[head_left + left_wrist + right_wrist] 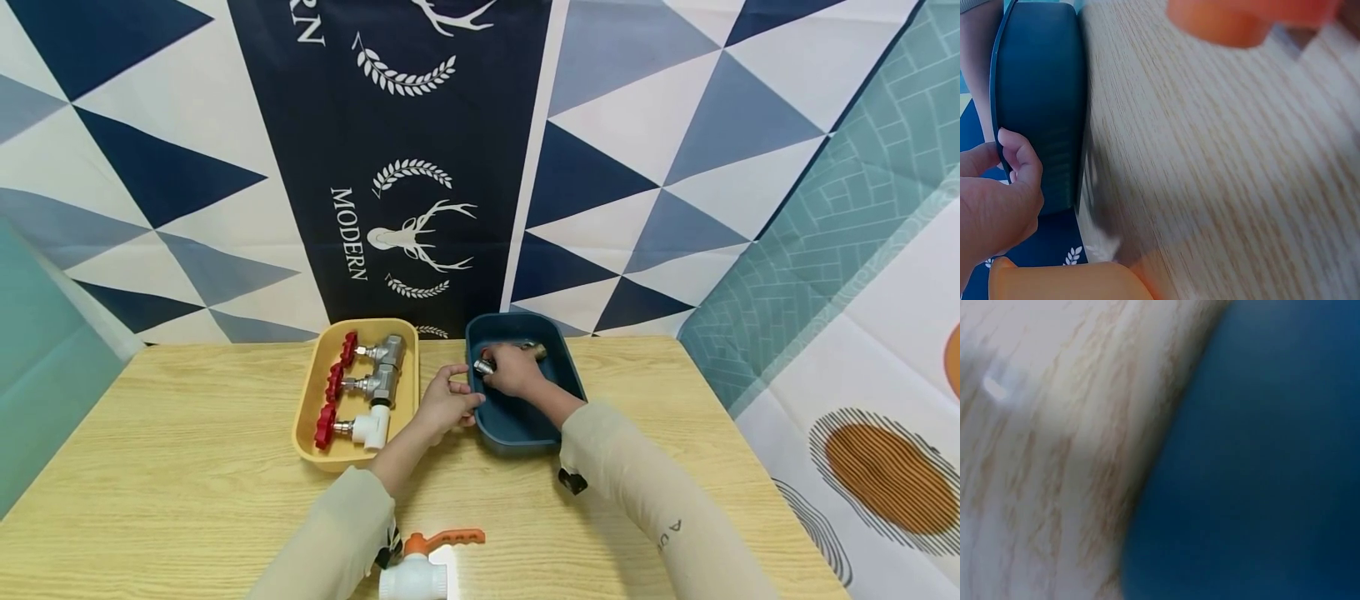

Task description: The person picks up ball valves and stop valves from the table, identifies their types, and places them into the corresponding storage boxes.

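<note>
A dark blue tray [517, 447] stands at the back of the table. My right hand [513, 371] reaches inside it, fingers curled down round a metal pipe fitting [483, 367] whose shiny end shows at the left. A brass-coloured piece [537, 351] sticks out beyond the hand; the palm hides whatever lies between. On the tray's left side my left hand [444, 406] holds the rim, and in the left wrist view the thumb and fingers pinch the tray wall [1041, 81]. Only the blurred tray side [1254, 462] and table fill the right wrist view.
Left of the blue tray is a yellow tray [303, 417] holding red-wheeled valves: two metal [381, 385] and one white [371, 427]. A white ball valve [414, 578] with an orange lever [457, 536] lies at the front, beside the left sleeve. A patterned wall covering [420, 150] hangs behind.
</note>
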`<state>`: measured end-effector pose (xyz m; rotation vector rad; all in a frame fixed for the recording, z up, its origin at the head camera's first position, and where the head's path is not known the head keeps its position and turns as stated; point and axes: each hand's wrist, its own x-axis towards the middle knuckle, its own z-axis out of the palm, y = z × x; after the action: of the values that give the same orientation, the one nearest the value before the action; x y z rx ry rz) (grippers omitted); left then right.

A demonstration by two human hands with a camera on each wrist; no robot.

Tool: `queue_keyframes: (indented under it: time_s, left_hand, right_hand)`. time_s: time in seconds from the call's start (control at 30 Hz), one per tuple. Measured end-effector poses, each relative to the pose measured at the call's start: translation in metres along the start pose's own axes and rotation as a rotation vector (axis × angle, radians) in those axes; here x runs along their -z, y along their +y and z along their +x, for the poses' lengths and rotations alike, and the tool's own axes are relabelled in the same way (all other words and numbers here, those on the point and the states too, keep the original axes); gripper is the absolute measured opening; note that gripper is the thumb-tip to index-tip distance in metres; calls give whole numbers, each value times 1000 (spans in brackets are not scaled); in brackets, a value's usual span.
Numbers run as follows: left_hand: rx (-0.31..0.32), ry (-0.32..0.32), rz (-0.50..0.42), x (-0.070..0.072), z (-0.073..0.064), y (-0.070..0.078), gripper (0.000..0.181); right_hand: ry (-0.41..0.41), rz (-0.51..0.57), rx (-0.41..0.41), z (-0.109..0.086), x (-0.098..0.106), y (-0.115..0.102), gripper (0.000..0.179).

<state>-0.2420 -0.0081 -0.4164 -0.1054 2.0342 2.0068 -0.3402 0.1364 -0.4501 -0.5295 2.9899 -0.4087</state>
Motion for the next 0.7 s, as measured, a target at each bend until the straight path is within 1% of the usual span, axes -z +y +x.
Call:
queue_keyframes:
  time_s: [0.2, 0.27, 0.37, 0.43, 0.6, 0.7]
  left_hand:
    - [-23, 10, 6, -1, -1, -1, 55]
    - [-18, 11, 6, -1, -2, 0, 55]
    - [-10, 6, 5, -1, 0, -1, 54]
    - [0, 2, 3, 0, 5, -5, 55]
    - [2, 4, -3, 2, 22, -21, 57]
    - [-8, 12, -2, 1, 26, -26, 57]
  right_hand:
    - [0, -9, -41, -2, 0, -4, 24]
    - [3, -21, -48, -2, 0, -5, 24]
    - [9, -37, -56, -3, 0, -6, 24]
    - [18, -38, -56, -3, -1, -7, 25]
    - [23, -49, -51, -2, -2, -6, 26]
    - [20, -54, -52, -2, -3, -6, 29]
